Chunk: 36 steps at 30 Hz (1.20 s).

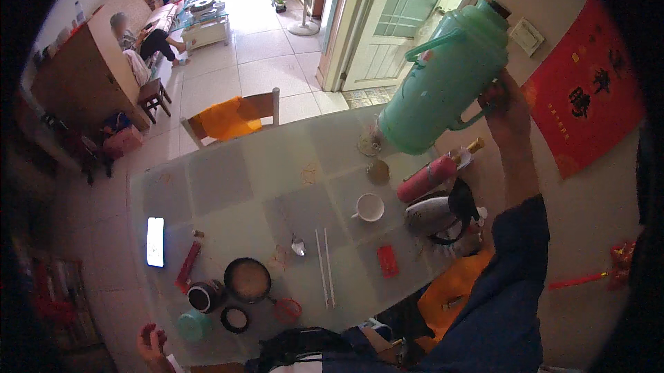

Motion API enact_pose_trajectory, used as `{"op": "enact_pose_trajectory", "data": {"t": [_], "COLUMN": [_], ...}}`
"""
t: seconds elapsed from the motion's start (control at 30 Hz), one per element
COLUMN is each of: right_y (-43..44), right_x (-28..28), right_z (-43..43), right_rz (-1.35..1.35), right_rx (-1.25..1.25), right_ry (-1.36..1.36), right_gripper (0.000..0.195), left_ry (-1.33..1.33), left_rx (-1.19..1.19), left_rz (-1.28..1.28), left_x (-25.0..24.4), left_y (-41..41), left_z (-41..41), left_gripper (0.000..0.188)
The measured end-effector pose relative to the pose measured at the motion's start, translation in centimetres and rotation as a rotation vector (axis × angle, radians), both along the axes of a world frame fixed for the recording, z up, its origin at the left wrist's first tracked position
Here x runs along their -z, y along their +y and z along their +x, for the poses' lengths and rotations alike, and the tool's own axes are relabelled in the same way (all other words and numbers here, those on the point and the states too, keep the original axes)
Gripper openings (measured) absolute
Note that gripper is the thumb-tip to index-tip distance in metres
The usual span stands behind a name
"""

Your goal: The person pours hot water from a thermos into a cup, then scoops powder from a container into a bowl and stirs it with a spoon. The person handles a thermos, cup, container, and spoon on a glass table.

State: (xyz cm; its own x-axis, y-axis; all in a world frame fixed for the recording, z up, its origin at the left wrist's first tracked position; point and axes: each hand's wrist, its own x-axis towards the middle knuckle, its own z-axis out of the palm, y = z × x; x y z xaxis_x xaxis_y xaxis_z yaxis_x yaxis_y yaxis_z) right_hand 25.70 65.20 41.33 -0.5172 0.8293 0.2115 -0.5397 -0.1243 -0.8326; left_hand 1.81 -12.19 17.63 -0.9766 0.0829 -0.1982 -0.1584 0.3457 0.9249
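Note:
My right hand [500,100] grips the handle of a green thermos flask [441,82], held tilted above the table's far right part. Under and beside the flask are a glass vessel [369,143], a round brownish object [377,172] and a pink bottle [428,178]. A white cup [369,207] stands left of a metal kettle [433,215]. My left hand [151,342] is off the table's near left corner, fingers apart and curled, with nothing in it. Near it are a green lid-like object [194,325], a dark jar [205,296] and a small pan [248,280].
The glass-topped table [223,176] also bears a lit phone [155,242], two chopsticks [326,267], a spoon [298,246] and a red packet [387,261]. Beyond its far edge stands a chair [270,108] with orange cloth. A person [150,41] sits far back left.

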Motion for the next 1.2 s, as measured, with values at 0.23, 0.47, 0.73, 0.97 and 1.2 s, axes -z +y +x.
{"op": "enact_pose_trajectory", "data": {"t": [0.23, 0.47, 0.73, 0.97, 1.2], "right_y": [10.2, 15.8, 16.9, 18.1, 18.8], "right_x": [6.6, 13.6, 18.6, 21.8, 23.2], "right_z": [0.0, 0.6, 0.6, 0.1, 0.9], "right_rz": [-0.034, -0.17, -0.218, -0.304, -0.257], "right_rx": [0.321, 0.528, 0.59, 0.689, 0.694], "right_ry": [-0.099, -0.127, -0.147, -0.205, -0.186], "right_gripper": [0.018, 0.018, 0.019, 0.02, 0.018], "left_ry": [-0.149, -0.301, -0.397, -0.463, -0.523], "left_rx": [0.095, 0.111, 0.131, 0.158, 0.216], "left_rz": [-0.187, -0.286, -0.367, -0.424, -0.453], "left_x": [-4.3, -3.8, -3.9, -3.7, -3.1], "left_y": [3.8, 4.4, 5.3, 5.4, 3.3], "left_z": [5.0, 6.6, 7.3, 7.7, 8.2], "left_gripper": [0.048, 0.05, 0.053, 0.056, 0.06]}}
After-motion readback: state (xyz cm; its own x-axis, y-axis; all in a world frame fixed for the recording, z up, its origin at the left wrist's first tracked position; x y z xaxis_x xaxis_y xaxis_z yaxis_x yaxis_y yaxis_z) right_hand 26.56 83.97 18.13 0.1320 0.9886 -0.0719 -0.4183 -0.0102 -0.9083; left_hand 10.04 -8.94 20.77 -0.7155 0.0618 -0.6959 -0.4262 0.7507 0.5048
